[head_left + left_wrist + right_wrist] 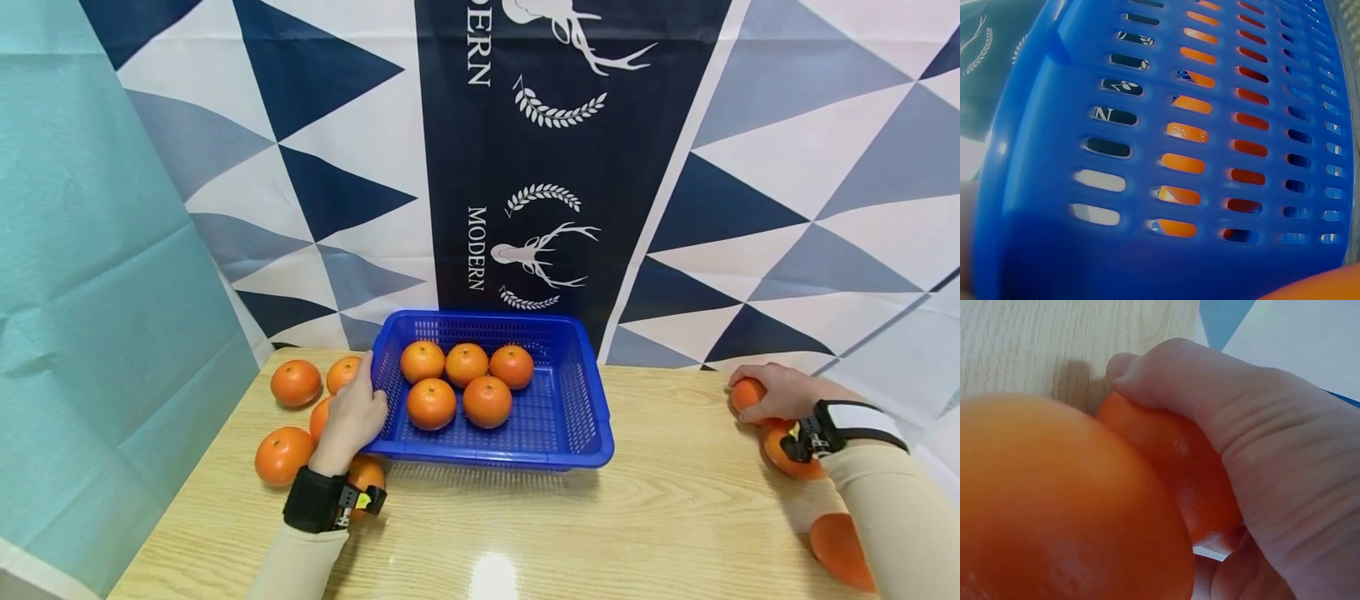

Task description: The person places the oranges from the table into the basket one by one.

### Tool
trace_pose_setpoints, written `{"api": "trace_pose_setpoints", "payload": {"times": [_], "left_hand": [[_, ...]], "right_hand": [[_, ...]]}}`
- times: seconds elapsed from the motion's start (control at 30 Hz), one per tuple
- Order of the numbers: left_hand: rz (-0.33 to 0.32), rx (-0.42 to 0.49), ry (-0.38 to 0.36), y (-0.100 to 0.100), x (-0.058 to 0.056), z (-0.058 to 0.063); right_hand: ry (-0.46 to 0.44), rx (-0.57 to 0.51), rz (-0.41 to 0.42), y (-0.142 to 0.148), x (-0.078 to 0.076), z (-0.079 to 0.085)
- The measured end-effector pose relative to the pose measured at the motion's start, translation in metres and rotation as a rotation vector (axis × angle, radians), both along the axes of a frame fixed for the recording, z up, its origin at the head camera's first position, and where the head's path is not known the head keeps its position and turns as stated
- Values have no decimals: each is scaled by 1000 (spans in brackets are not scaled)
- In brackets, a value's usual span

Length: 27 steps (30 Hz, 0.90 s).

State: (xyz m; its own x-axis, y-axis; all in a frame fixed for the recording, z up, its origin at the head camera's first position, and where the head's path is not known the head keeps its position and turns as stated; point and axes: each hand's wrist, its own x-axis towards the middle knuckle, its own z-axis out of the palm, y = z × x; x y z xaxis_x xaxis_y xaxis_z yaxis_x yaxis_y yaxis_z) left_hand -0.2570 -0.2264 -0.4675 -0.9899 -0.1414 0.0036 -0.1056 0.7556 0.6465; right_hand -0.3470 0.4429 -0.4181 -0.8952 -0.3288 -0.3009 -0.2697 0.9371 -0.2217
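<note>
My left hand point(352, 417) holds the left rim of a blue plastic basket point(495, 458), whose slotted wall point(1147, 94) fills the left wrist view. Inside, several oranges point(487, 402) sit in two rows toward the left and middle. Far to the right, my right hand point(780, 392) grips an orange point(747, 395) on the table, thumb and fingers around its sides. The same held orange point(1172, 456) shows in the right wrist view, partly hidden behind a nearer orange point(1054, 500).
Left of the basket lie several loose oranges point(283, 456), some partly covered by my left hand and wrist. At the right, another orange point(840, 546) is partly behind my sleeve. A patterned cloth point(345, 150) hangs along the back edge of the wooden table point(675, 500).
</note>
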Motion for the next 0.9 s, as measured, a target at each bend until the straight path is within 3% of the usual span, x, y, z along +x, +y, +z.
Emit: {"api": "trace_pose_setpoints", "payload": {"times": [0.17,0.33,0.67,0.9], "left_hand": [[-11,3,2,1,2,2],[-15,-3,4,1,2,2],[-17,-23,5,-6,-9,-14],[-10,-28,-3,-5,-9,-13]], "right_hand": [[6,-22,-5,-1,3,-1],[80,-36,30,-6,3,4],[190,-4,59,-23,3,31],[227,6,80,-36,7,52]]}}
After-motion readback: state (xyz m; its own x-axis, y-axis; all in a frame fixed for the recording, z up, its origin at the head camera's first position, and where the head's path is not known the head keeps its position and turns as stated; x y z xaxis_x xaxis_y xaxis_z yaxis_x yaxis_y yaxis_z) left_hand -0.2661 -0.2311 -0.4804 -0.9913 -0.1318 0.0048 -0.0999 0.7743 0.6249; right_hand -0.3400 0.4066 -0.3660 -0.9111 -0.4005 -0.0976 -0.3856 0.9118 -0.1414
